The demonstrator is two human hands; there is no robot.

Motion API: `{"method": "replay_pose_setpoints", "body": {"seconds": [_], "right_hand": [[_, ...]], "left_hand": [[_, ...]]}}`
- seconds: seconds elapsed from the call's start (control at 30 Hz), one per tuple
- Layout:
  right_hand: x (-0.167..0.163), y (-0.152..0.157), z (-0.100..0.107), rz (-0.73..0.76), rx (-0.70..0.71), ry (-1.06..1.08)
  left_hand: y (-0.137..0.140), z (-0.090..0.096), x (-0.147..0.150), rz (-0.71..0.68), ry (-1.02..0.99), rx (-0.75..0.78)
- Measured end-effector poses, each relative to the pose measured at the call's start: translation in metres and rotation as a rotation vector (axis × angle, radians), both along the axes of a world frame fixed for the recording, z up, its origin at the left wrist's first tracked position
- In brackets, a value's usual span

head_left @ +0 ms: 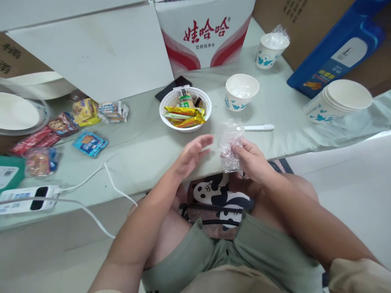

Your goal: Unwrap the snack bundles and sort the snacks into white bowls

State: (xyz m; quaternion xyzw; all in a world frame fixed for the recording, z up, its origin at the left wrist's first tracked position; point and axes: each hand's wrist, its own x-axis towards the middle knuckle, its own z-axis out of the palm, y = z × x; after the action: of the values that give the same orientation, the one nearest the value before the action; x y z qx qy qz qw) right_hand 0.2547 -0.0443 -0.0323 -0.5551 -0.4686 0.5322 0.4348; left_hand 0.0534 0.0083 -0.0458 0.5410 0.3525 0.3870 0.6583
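Note:
Between the fingers of my right hand (252, 158) is a crinkled clear plastic wrapper (229, 140), held over the table's front edge. My left hand (195, 156) is just left of it, fingers apart and holding nothing. Beyond my left hand stands a white bowl (185, 129) with several wrapped snacks (185, 116) in it. A white plastic utensil (259, 127), its left end hidden behind the wrapper, lies on the cloth. Behind it a paper cup (236, 101) with blue leaf prints has clear plastic inside.
Another paper cup (265, 57) stuffed with clear plastic stands farther back. On the right are stacked cups (324, 103) and a blue bottle (332, 49). Packaged snacks (91, 143), a power strip (27, 199) and a white cable (120, 191) lie left. Boxes (207, 36) line the back.

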Motion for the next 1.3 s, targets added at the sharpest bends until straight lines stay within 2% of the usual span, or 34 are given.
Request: {"method": "replay_pose_setpoints", "body": {"seconds": [0.07,0.2,0.27,0.37,0.5,0.6,0.67,0.73,0.77,0.83,0.93,1.0,1.03,1.07,1.1,1.17,1.23,1.3], "right_hand": [[-0.005,-0.002,-0.001,0.013,-0.042,0.102],[-0.008,-0.001,-0.008,0.067,0.084,-0.112],[-0.007,0.002,-0.011,0.087,0.137,-0.233],[-0.004,0.005,-0.012,0.144,0.166,-0.293],[-0.004,0.007,-0.012,0.125,0.136,-0.133],[-0.001,0.009,-0.015,0.094,0.101,-0.007],[0.004,0.011,-0.016,0.109,0.11,0.084],[0.011,0.013,-0.015,0.126,0.133,0.13],[0.016,0.016,-0.011,0.105,0.148,0.086],[0.027,0.024,0.001,-0.035,0.196,-0.147],[0.044,0.054,0.037,-0.336,0.395,-0.584],[0.053,0.087,0.063,-0.421,0.517,-0.847],[0.056,0.106,0.074,-0.407,0.539,-0.98],[0.059,0.126,0.082,-0.317,0.526,-1.111],[0.062,0.147,0.087,-0.189,0.482,-1.236],[0.067,0.184,0.086,0.128,0.277,-1.409],[0.072,0.213,0.073,0.328,0.125,-1.4],[0.077,0.232,0.056,0.343,0.136,-1.274]], "left_hand": [[-0.003,0.002,0.004,-0.132,-0.055,-0.125],[-0.006,0.005,0.012,-0.009,0.134,-0.007],[-0.006,0.006,0.012,-0.032,0.214,0.039],[-0.005,0.007,0.011,-0.098,0.185,0.014],[0.0,0.009,0.011,-0.089,0.125,-0.064],[0.006,0.013,0.012,-0.145,0.079,-0.153],[0.01,0.016,0.012,-0.177,0.029,-0.222],[0.012,0.019,0.012,-0.15,-0.026,-0.282],[0.013,0.019,0.013,-0.124,-0.048,-0.305],[0.014,0.019,0.014,-0.073,-0.076,-0.325],[0.015,0.019,0.016,-0.038,-0.09,-0.296],[0.014,0.02,0.018,-0.042,-0.103,-0.278],[0.014,0.02,0.019,-0.052,-0.109,-0.274],[0.014,0.021,0.02,-0.065,-0.113,-0.27],[0.014,0.021,0.021,-0.076,-0.117,-0.267],[0.014,0.022,0.022,-0.089,-0.121,-0.263],[0.013,0.024,0.022,-0.091,-0.12,-0.26],[0.013,0.026,0.022,-0.09,-0.122,-0.25]]}}
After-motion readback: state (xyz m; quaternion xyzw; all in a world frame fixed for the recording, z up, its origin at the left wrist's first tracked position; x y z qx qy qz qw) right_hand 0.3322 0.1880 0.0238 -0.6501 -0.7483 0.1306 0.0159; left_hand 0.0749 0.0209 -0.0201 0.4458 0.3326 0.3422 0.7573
